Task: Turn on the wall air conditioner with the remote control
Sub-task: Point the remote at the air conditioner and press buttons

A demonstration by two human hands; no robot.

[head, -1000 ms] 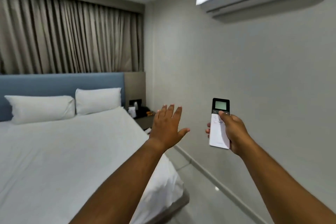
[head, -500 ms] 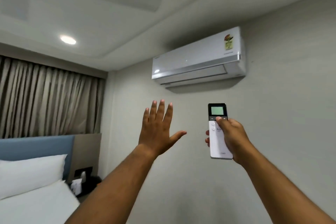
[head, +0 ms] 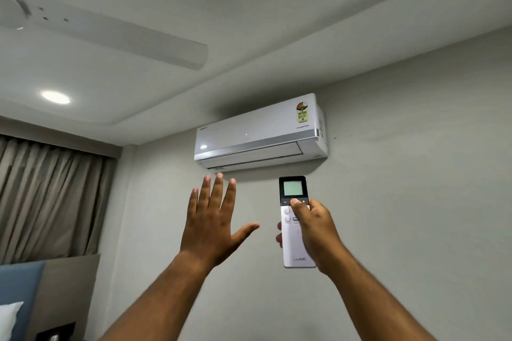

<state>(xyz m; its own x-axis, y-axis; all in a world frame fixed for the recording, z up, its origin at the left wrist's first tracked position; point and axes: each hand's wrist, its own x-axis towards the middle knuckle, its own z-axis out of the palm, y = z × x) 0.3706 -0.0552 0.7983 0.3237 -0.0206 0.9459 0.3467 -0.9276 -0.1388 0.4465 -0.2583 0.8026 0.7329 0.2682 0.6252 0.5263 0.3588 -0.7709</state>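
Note:
A white wall air conditioner (head: pixel 257 135) hangs high on the grey wall, its flap closed and a sticker at its right end. My right hand (head: pixel 313 232) grips a slim white remote control (head: pixel 294 246) upright below the unit, its dark top with a pale screen pointing up. My thumb rests on the dark band just under the screen. My left hand (head: pixel 213 219) is raised beside it, palm forward, fingers spread and holding nothing.
A white ceiling fan blade (head: pixel 124 39) reaches across the upper left, and a round ceiling light (head: pixel 55 97) glows below it. Beige curtains (head: pixel 47 194) hang at the left. A blue headboard (head: pixel 19 299) and a pillow corner show at the lower left.
The view has tilted up from the bed to the ceiling and air conditioner. Both hands rose with it, and my thumb shifted up onto the band under the screen.

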